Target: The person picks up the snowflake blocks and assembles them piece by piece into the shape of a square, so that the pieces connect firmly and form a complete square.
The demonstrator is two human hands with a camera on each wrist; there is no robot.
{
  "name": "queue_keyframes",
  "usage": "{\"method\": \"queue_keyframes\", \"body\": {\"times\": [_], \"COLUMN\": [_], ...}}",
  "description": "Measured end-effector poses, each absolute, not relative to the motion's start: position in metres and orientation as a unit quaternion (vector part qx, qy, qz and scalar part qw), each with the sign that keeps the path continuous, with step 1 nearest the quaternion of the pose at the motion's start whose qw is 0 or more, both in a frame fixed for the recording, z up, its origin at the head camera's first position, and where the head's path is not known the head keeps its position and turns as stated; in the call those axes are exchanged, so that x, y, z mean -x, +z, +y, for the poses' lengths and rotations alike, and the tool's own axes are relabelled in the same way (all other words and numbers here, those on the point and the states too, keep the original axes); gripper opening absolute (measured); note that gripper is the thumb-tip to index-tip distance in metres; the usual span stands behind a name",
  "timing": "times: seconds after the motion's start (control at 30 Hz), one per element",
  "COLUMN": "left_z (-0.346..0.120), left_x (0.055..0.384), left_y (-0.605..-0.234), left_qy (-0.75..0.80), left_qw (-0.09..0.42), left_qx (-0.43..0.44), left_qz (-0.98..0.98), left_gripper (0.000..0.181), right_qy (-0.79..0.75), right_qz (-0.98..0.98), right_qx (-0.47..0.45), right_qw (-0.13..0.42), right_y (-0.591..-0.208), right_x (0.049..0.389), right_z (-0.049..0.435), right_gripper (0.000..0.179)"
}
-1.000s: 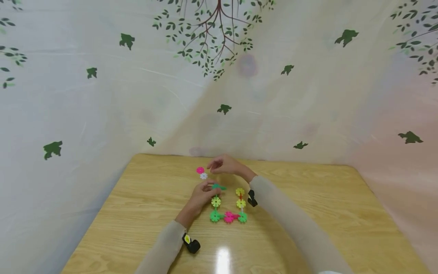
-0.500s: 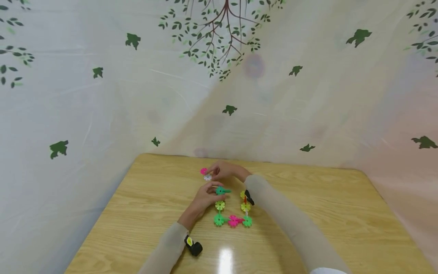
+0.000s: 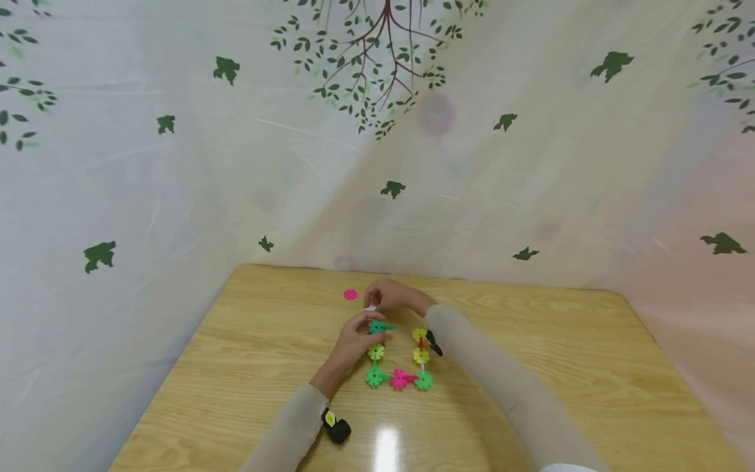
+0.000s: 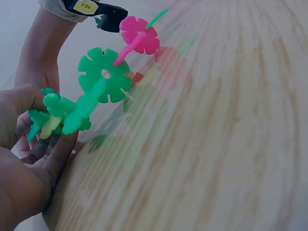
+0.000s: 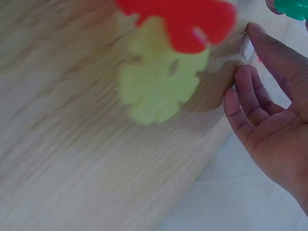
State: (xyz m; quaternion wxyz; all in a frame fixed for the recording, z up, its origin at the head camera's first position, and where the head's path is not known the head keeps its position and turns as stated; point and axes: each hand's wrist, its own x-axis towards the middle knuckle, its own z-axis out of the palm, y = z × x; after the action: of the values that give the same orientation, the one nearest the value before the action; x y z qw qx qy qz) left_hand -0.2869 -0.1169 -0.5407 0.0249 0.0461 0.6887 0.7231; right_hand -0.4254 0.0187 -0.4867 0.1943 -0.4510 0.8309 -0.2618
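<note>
Flower-shaped slotted plastic discs are joined into a U-shaped chain on the table. My left hand (image 3: pixel 352 342) pinches the teal disc (image 3: pixel 375 327) at the chain's far left end. Just beyond it, my right hand (image 3: pixel 389 295) pinches a loose white disc (image 3: pixel 370 308); only a sliver of this disc shows in the right wrist view. The near side has a green disc (image 3: pixel 374 375), a pink disc (image 3: pixel 398 379) and another green disc (image 3: pixel 423 380). Up the right side, a red disc (image 5: pixel 187 21) and a yellow disc (image 5: pixel 159 77) loom close to the camera.
A loose pink disc (image 3: pixel 350 294) lies at the back of the wooden table (image 3: pixel 236 367), left of the right hand. Behind the table's far edge hangs a pale cloth (image 3: pixel 318 196) printed with leaves and birds.
The right hand has reached left to the white disc, taken it up and drawn it away from the pink one toward the left hand. The left hand still holds the teal disc.
</note>
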Motion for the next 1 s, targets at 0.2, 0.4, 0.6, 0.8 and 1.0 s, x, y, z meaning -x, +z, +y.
{"method": "queue_keyframes", "body": {"times": [0.2, 0.4, 0.6, 0.8, 1.0], "left_z": [-0.113, -0.110, -0.108, -0.108, -0.109], "left_x": [0.289, 0.291, 0.291, 0.294, 0.295], "left_y": [-0.540, -0.537, -0.535, -0.536, -0.537], "left_qy": [0.715, 0.717, 0.729, 0.731, 0.739], "left_qw": [-0.005, -0.026, -0.042, -0.053, -0.057], "left_qx": [-0.025, 0.007, 0.023, 0.024, 0.033], "left_qz": [0.699, 0.696, 0.683, 0.680, 0.671], "left_gripper": [0.023, 0.019, 0.017, 0.017, 0.018], "right_qy": [-0.301, -0.364, -0.461, -0.571, -0.596], "right_qz": [0.850, 0.849, 0.832, 0.776, 0.765], "right_qx": [0.379, 0.330, 0.261, 0.197, 0.174], "right_qw": [0.208, 0.193, 0.168, 0.184, 0.173], "right_y": [-0.489, -0.491, -0.489, -0.489, -0.493], "right_x": [0.420, 0.411, 0.394, 0.379, 0.365], "right_z": [0.033, 0.049, 0.070, 0.085, 0.091], "right_gripper": [0.018, 0.017, 0.021, 0.025, 0.024]}}
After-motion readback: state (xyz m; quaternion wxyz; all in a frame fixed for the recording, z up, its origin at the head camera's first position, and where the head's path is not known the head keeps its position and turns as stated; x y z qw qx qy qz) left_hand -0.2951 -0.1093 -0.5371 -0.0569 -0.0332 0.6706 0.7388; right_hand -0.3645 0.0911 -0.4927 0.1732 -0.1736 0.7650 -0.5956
